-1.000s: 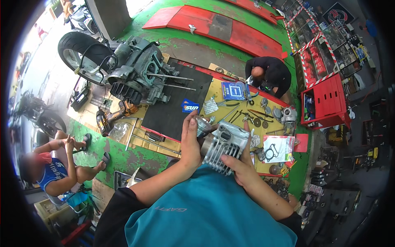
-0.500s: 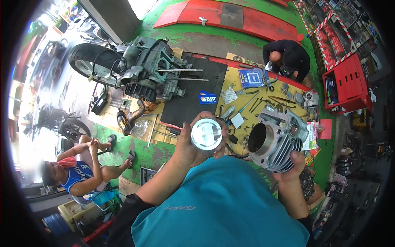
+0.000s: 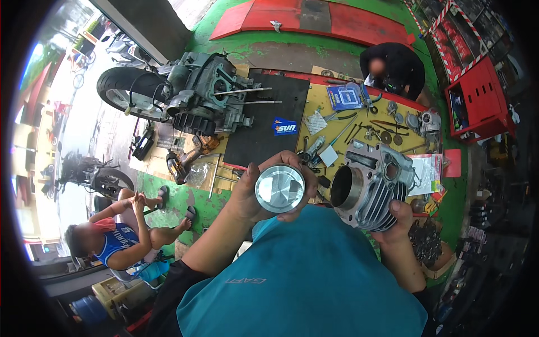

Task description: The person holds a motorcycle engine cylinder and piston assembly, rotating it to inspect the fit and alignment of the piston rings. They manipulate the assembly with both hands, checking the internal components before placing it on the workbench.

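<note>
A long red ramp lies across the green floor beyond a red-edged bench. 2 other people are nearby: a person in black bends at the bench's far right, and a person in a blue top sits at the left. A grey engine with a black tyre has 2 long rods pointing right. Right of the bench is a red cabinet. A drill lies on the engine's near side. The right hand grips a finned metal cylinder, its thumb on the fins, the fingers mostly hidden underneath; the open bore faces left. A blue packet lies on the yellow bench top, a blue card on the black mat. The left hand, half closed, holds a shiny round piston around its sides, flat top toward the camera, just left of the cylinder and apart from it.
</note>
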`<state>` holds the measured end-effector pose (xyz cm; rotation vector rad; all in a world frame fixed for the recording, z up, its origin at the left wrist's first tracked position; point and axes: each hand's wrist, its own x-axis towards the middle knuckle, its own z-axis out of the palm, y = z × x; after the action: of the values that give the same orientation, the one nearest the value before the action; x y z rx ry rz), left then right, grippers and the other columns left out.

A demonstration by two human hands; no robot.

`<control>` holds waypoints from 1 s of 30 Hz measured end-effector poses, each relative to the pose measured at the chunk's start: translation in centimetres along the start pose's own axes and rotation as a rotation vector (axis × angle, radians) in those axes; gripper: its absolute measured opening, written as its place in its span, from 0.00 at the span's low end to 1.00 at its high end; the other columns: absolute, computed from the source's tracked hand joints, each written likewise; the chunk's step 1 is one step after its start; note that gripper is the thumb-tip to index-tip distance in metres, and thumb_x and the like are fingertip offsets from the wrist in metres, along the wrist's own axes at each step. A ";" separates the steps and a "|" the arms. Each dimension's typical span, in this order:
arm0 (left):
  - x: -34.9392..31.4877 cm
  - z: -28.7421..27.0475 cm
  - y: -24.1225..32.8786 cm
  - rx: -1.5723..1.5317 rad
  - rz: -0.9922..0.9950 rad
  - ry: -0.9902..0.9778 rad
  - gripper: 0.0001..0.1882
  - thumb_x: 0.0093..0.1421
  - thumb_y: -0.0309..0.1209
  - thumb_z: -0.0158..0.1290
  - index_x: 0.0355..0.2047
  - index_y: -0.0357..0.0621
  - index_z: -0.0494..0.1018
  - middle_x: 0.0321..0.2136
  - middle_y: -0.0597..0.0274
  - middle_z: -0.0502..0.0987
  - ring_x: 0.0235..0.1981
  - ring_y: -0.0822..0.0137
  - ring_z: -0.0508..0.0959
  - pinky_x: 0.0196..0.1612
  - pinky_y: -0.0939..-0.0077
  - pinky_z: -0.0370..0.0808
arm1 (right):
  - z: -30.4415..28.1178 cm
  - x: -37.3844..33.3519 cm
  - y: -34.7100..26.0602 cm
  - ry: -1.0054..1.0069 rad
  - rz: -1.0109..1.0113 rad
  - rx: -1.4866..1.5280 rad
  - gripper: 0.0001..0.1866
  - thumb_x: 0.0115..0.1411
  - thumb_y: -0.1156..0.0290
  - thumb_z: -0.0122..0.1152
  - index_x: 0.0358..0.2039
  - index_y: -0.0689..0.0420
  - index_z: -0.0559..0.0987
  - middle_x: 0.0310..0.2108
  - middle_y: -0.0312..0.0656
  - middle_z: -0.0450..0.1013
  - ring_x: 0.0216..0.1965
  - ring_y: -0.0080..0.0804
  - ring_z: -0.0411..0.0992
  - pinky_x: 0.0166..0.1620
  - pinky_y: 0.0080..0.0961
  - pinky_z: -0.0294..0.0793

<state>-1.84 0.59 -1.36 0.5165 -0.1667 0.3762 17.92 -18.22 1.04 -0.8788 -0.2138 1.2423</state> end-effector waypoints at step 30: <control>0.5 -0.8 1.6 -0.059 -0.407 0.062 0.41 0.63 0.67 0.44 0.51 0.36 0.68 0.41 0.44 0.74 0.17 0.66 0.73 0.09 0.79 0.64 | -3.6 -0.5 1.2 -0.020 -0.031 0.005 0.36 0.53 0.55 0.61 0.59 0.64 0.71 0.53 0.49 0.75 0.53 0.43 0.75 0.58 0.38 0.74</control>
<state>-2.00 2.45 -1.22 0.4671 -0.0104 -0.0100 19.00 -20.27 -1.97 -0.8560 -0.2389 1.2229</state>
